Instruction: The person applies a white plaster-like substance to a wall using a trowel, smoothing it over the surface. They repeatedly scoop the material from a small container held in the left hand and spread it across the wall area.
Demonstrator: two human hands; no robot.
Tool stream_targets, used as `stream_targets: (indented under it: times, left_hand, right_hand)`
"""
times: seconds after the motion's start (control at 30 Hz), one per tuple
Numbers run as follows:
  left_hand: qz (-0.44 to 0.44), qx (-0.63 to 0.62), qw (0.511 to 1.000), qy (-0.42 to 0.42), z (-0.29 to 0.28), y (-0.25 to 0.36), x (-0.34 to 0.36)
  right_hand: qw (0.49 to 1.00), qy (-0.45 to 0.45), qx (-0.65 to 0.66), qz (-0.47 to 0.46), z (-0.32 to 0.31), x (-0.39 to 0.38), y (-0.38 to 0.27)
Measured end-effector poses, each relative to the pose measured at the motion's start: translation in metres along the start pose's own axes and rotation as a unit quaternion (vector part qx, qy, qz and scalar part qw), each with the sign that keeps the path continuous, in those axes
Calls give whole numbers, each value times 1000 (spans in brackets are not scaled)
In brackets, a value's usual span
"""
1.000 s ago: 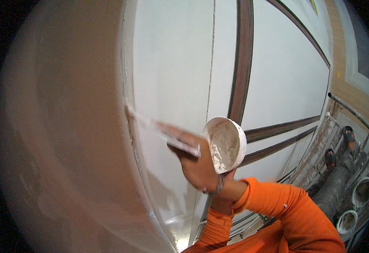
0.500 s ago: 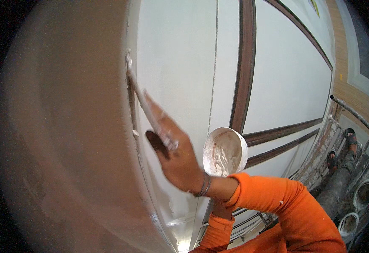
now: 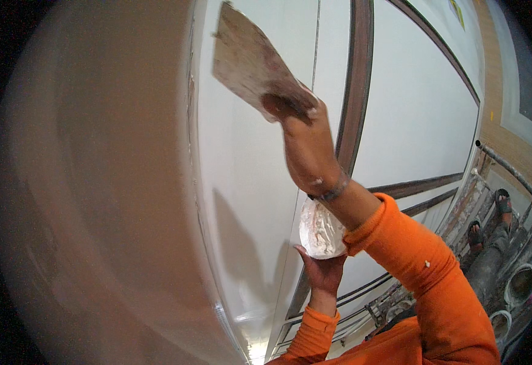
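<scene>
My right hand [image 3: 305, 137], with a band at the wrist, is closed around the near end of a broad, flat putty knife [image 3: 247, 58]. The blade is smeared with pale filler and held up over the white panel, apart from the seam at its left. Behind and below my right wrist, my left hand [image 3: 325, 274] grips a round white tub [image 3: 323, 231] from beneath. Its thumb shows at the left side, while the other fingers are mostly hidden. Whitish paste lies in the tub, partly covered by my right forearm.
A brownish surface [image 3: 101, 182] fills the left, meeting the white panel [image 3: 253, 140] along a rough seam. Dark brown trim strips [image 3: 354, 85] cross the panel. At lower right are planks, a metal pole [image 3: 509, 167], sandalled feet [image 3: 502, 201] and paste-stained buckets [image 3: 520, 285].
My right hand has lifted the putty knife off the seam and moved up and right, turning the blade's flat face into view. The tub and my left hand are now lower and more visible.
</scene>
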State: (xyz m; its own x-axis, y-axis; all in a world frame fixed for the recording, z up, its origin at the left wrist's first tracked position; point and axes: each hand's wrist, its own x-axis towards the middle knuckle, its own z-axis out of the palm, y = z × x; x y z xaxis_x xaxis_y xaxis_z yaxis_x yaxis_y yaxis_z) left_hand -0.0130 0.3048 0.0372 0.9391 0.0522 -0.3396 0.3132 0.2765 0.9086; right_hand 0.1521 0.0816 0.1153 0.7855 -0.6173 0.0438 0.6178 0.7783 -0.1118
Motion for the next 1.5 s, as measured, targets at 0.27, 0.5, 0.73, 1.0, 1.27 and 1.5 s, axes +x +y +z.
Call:
stream_targets:
  times: [0.27,0.5,0.73,1.0,1.27,1.5]
  left_hand:
    - [9,-76,997,22,-44,-3,-19]
    - [-29,-86,992,86,-67,-15,-27]
    - [-47,-139,986,79,-56,-9,-23]
    - [-37,-81,993,81,-57,2,-23]
    - [-17,-23,996,85,-10,2,-22]
    - [22,183,971,150,-34,1,-30]
  right_hand:
    - [992,-108,-40,-59,7,-102,2]
    - [981,-54,-16,184,-15,-140,-20]
    - [999,-11,-12,51,44,-72,-6]
    - [980,-163,-85,-80,10,-121,-3]
    - [999,-27,2,47,5,-22,7]
    - [993,-115,-17,16,22,-97,-9]
